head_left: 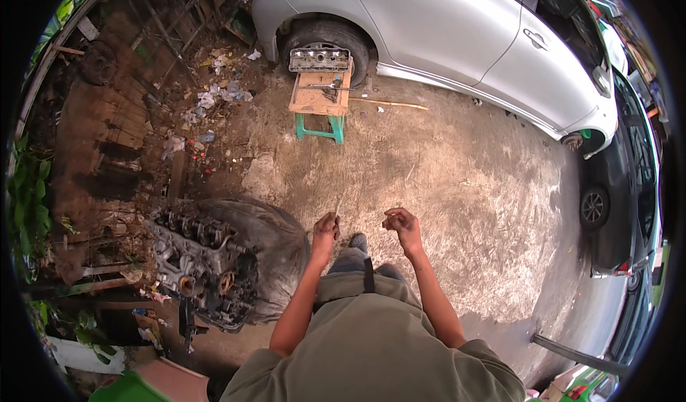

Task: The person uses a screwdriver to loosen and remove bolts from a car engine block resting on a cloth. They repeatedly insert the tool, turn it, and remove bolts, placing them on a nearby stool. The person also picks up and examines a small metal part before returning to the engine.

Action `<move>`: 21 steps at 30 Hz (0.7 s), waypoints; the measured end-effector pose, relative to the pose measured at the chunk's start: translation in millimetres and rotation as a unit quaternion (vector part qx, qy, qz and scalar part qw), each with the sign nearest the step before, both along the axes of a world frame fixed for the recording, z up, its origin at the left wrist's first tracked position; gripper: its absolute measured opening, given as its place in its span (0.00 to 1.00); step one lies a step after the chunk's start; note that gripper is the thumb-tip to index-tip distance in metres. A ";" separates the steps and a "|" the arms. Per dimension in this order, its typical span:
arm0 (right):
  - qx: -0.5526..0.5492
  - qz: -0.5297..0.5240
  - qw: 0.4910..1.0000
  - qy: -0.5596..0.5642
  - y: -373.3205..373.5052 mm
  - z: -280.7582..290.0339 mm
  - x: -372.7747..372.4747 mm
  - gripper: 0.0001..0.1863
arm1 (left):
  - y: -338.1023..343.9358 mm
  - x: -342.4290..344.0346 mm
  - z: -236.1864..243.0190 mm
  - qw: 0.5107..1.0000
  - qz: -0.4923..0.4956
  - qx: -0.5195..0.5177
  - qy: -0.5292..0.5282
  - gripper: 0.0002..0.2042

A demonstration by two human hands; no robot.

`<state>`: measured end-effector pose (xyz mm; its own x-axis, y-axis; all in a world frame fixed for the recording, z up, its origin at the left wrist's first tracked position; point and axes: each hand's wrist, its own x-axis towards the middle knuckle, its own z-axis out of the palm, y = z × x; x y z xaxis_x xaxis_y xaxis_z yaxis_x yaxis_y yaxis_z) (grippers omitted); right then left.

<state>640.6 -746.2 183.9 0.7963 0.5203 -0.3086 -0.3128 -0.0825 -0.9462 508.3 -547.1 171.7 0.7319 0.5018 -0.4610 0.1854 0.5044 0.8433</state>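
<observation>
My left hand [326, 228] is closed around a thin pale stick [337, 206] that points up and away from me. My right hand [401, 223] hovers beside it with curled fingers; I cannot make out anything in it. Both hands are raised in front of my chest, above bare concrete ground [443, 187]. A greasy engine block [204, 270] lies on dark sheeting to my left, about an arm's length from the left hand.
A small wooden stool with green legs [319, 102] stands ahead, carrying a metal cylinder head [319, 59] and tools. A silver car [457, 37] is parked behind it, a dark car [622, 187] on the right. Litter and scrap wood [207, 102] cover the left side.
</observation>
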 end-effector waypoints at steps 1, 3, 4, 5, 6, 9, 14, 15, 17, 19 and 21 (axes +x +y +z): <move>0.006 0.004 1.000 -0.007 8.0 1.2 19.8 0.08 | 11.1 15.2 0.9 1.000 0.007 0.015 -0.005 0.13; 0.005 0.005 1.000 -0.017 25.5 5.7 58.8 0.08 | 36.0 46.6 5.4 0.999 0.021 0.036 -0.022 0.13; 0.008 0.004 1.000 -0.012 36.7 7.5 79.1 0.08 | 49.6 60.7 8.3 0.999 0.023 0.039 -0.012 0.13; 0.011 0.004 1.000 -0.006 47.2 8.4 97.0 0.08 | 63.2 73.9 10.5 0.999 0.025 0.043 -0.004 0.13; 0.001 0.010 1.000 -0.010 57.3 7.8 113.1 0.08 | 74.7 84.2 11.7 0.999 0.027 0.042 0.001 0.13; 0.013 0.014 1.000 0.016 96.3 -3.0 155.5 0.08 | 100.7 113.9 8.9 0.998 0.052 0.047 0.000 0.13; 0.043 0.066 0.995 0.069 165.9 -27.2 224.6 0.10 | 130.9 164.8 -6.2 0.994 0.099 0.017 0.035 0.13; 0.035 0.081 0.994 0.069 181.0 -32.0 241.3 0.10 | 137.1 177.2 -9.6 0.994 0.099 0.017 0.041 0.14; 0.026 0.111 0.990 0.086 213.5 -43.0 277.4 0.10 | 150.6 205.0 -17.3 0.994 0.102 0.008 0.041 0.14; 0.016 0.139 0.987 0.085 245.3 -53.7 315.4 0.10 | 160.7 236.7 -24.0 0.991 0.126 0.008 0.055 0.14; 0.002 0.173 0.981 0.089 291.0 -65.2 355.3 0.09 | 186.3 269.7 -25.8 0.988 0.140 -0.015 0.069 0.14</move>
<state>995.9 -455.2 118.7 0.5052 0.7516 -0.4241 -0.4262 -0.2101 -0.8799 778.0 -360.8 145.9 0.4954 0.6599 -0.5648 0.1482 0.5765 0.8036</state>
